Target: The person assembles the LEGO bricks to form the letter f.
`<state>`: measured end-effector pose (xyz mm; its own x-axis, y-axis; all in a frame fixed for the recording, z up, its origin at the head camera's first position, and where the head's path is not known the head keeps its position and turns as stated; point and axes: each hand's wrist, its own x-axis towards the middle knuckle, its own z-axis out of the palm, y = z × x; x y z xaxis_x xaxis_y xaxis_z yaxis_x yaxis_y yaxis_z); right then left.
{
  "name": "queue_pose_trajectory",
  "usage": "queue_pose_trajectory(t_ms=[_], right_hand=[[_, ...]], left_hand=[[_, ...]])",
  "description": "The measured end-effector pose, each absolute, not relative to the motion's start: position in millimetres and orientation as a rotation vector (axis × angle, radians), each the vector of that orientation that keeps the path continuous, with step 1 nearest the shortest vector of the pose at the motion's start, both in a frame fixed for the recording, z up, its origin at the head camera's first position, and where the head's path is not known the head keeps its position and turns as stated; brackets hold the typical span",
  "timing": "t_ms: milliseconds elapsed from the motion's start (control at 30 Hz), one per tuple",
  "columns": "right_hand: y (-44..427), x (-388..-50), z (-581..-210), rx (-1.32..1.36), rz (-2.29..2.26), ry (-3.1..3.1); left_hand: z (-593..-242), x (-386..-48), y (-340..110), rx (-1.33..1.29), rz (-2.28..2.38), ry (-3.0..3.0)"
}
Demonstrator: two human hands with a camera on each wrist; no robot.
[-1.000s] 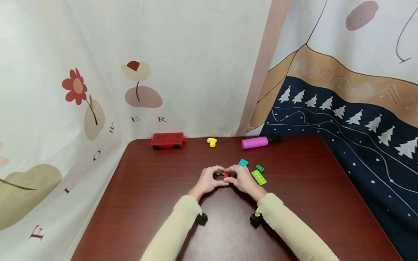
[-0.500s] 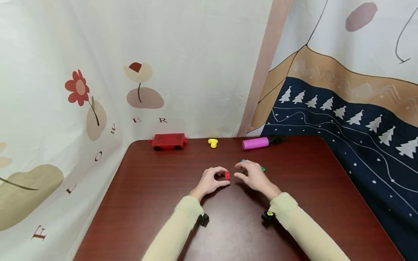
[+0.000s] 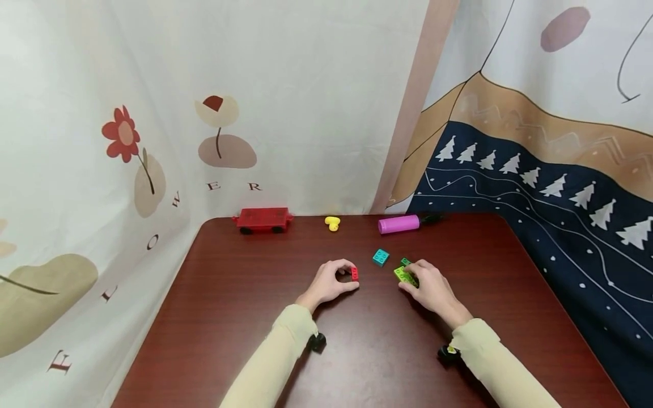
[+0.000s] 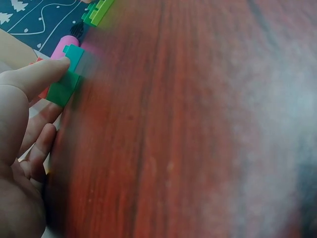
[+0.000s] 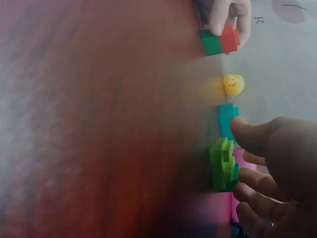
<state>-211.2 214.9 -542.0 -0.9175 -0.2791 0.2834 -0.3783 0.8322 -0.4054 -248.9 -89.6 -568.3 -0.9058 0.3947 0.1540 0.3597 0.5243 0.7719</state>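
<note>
**Left hand (image 3: pixel 329 283) grips two bricks beneath a cloth spelling FLOWER**

The dark red letters (image 3: pixel 213 186) F, L, O, W, E and R run along the pale cloth (image 3: pixel 316 102) behind the table (image 3: pixel 347 362); an R also shows in the right wrist view.

Thumb and fingers of the left hand pinch a red brick (image 3: pixel 354 274) against a green brick (image 5: pixel 212 44), near the table's middle. The right hand (image 3: pixel 431 286) is at the lime brick (image 3: pixel 405 276), thumb and fingers parted; contact is hard to tell. A small green brick (image 3: pixel 405 261) lies just beside the lime one, and a teal brick (image 3: pixel 380 257) sits between the hands, farther back.

Along the far edge stand a red wagon (image 3: pixel 262 220), a yellow duck (image 3: pixel 333 223) and a magenta cylinder (image 3: pixel 399 224).
</note>
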Motion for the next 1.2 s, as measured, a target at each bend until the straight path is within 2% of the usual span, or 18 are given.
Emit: queue_pose_trajectory(t_ms=[800,1200], right_hand=[[211,-211,-546,0.375,0.737,-2.877],[201,-222,-535,0.506,0.982,-2.749]], left_hand=[[-566,-247,-89,0.681,1.310,2.770],[-573,-249,-89,0.672,1.353,2.774]])
